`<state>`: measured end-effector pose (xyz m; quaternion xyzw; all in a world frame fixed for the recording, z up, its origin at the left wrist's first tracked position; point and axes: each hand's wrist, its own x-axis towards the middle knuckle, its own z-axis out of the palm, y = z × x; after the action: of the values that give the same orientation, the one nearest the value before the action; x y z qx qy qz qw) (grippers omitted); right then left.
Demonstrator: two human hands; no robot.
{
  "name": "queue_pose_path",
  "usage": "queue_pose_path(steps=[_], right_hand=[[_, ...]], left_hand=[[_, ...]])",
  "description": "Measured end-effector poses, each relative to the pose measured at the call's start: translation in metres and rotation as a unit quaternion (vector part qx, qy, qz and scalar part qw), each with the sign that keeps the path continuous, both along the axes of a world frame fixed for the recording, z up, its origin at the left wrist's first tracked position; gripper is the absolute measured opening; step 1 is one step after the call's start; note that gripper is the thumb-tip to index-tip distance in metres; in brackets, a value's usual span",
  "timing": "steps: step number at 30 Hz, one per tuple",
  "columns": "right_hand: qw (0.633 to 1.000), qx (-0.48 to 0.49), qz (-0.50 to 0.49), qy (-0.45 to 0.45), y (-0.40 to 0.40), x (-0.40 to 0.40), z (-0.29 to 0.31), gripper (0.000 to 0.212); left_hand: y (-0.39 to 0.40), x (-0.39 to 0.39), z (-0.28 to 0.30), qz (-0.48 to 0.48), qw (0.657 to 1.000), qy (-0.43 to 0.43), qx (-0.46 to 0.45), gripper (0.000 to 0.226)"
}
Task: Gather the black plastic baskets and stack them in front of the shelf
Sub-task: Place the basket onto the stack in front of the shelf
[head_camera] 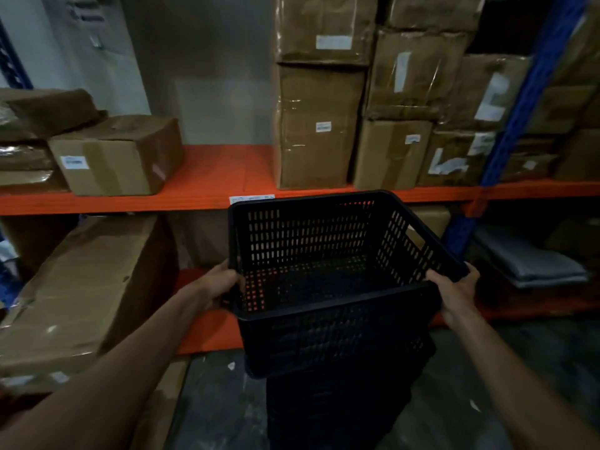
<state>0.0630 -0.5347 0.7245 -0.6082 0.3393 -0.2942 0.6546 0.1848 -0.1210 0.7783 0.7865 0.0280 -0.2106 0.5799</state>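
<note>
Both forearms reached up from the bottom corners of the frame, and my hands were set apart on opposite sides of one black basket (328,267). My left hand (217,287) was clamped on its left rim and my right hand (456,289) on its right rim, so it would ride level. I held the basket in the centre of the frame, above a dark stack of baskets (337,404) on the floor (214,404) at lower centre, right before the orange shelf (207,177). It looked lined up over the stack for nesting. Cardboard boxes (316,125) filled the shelf behind.
</note>
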Motion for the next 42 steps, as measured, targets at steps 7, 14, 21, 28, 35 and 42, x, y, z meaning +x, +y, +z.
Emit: queue_pose_path(steps=[7, 14, 21, 28, 35, 42], right_hand=[[0.999, 0.011, -0.005, 0.04, -0.028, 0.019, -0.041, 0.08], [0.991, -0.065, 0.007, 0.121, -0.055, 0.028, -0.052, 0.064], [0.908, -0.23, 0.149, 0.316, -0.108, 0.074, -0.025, 0.043], [0.885, -0.284, 0.142, 0.341, -0.149, 0.081, -0.029, 0.011], [0.885, -0.262, 0.207, 0.323, -0.151, 0.083, -0.028, 0.013], [0.856, -0.299, 0.214, 0.362, -0.135, 0.079, -0.037, 0.04]], left_hand=[[-0.034, 0.042, -0.045, -0.001, 1.0, 0.019, 0.016, 0.034], [-0.049, 0.054, -0.06, 0.032, 0.998, -0.042, 0.036, 0.048], [-0.058, 0.046, -0.061, 0.05, 0.992, -0.086, 0.077, 0.041], [-0.086, 0.043, -0.061, 0.041, 0.989, -0.071, 0.119, 0.046], [-0.077, 0.043, -0.054, 0.043, 0.99, -0.037, 0.13, 0.058], [-0.069, 0.035, -0.058, 0.071, 0.983, -0.051, 0.159, 0.052]])
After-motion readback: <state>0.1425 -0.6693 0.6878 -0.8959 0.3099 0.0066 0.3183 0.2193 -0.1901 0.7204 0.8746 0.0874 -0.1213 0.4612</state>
